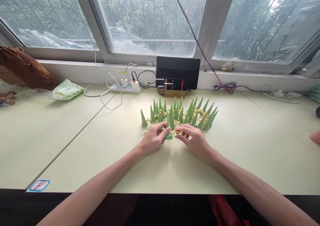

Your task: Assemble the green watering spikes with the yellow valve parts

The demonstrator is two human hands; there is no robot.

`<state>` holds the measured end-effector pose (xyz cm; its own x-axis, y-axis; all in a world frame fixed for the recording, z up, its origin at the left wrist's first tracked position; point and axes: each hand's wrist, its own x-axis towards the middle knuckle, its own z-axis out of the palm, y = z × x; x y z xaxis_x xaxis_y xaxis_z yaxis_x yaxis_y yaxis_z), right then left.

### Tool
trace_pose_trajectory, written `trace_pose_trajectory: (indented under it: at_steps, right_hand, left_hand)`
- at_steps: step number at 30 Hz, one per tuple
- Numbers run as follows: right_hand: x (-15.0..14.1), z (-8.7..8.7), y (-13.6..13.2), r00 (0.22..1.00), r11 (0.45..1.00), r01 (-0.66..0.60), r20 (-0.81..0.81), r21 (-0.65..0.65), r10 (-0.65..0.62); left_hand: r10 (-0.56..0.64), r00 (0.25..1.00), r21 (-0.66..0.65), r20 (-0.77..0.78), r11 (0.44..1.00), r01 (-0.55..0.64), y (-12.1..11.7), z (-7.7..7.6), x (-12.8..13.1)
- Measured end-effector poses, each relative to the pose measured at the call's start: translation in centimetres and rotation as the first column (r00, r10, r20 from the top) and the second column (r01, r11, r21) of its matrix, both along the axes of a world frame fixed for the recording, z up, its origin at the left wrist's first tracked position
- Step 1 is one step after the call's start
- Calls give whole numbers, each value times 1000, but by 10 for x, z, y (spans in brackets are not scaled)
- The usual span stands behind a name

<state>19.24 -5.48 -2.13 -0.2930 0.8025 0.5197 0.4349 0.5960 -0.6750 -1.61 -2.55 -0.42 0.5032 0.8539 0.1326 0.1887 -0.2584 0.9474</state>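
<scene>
My left hand [156,136] pinches a green cone [168,136] with a round, wider base, holding it upright above the near side of the group. My right hand [191,137] is closed with thumb and forefinger on a small yellow connector piece [175,133], right beside the cone's base. Whether the connector is joined to the cone I cannot tell. Behind both hands stand several green cones [191,115], many linked by yellow pieces [202,113] near their bases. Another yellow piece [144,132] pokes out left of my left hand.
A black tablet [178,69] leans at the back, a phone [175,84] before it. A power strip [128,87] with cables lies to their left, near a green-white packet [67,89] and brown bag [27,67]. Red-blue wires [226,86] lie at the right. Part of a hand [315,137] shows at the right edge.
</scene>
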Motion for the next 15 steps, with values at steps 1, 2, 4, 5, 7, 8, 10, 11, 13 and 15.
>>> trace_pose_trajectory:
  at_steps: [1, 2, 4, 5, 7, 8, 10, 11, 13, 15]
  right_hand:
    - [0, -1, 1, 1000, 1000, 2, 4, 14, -2]
    - [0, -2, 1, 1000, 1000, 4, 5, 26, -4]
    - [0, -4, 2, 1000, 999, 6, 10, 41, -6]
    - [0, -4, 2, 1000, 999, 7, 14, 44, -8]
    - [0, -5, 1, 1000, 999, 11, 21, 44, -12]
    - [0, -4, 1, 1000, 999, 12, 22, 37, -13]
    - [0, -4, 1, 1000, 1000, 9, 14, 17, -9]
    - [-1, -3, 1, 1000, 1000, 6, 5, 4, -6]
    - [-2, -2, 0, 1000, 1000, 6, -15, -28, -6]
    - [-3, -1, -1, 999, 998, 18, -33, -67, -20]
  left_hand:
    - [-2, 1000, 4, -3, 1000, 2, 0, 0, 0]
    - [-3, 1000, 10, -4, 1000, 3, -1, 0, 1]
    - [1, 1000, 25, -9, 1000, 0, -2, 1, 2]
    - [4, 1000, 36, -16, 999, -4, -2, 1, 2]
    - [11, 999, 68, -35, 998, -9, -3, 1, 3]
    - [13, 999, 87, -45, 996, -9, -3, 1, 3]
    - [14, 998, 127, -59, 992, -6, -2, -1, 3]
    - [12, 998, 147, -63, 989, -3, -1, -2, 3]
    - [6, 997, 183, -74, 983, 7, 0, -5, 2]
    - [3, 996, 219, -93, 976, 17, 1, -7, 2]
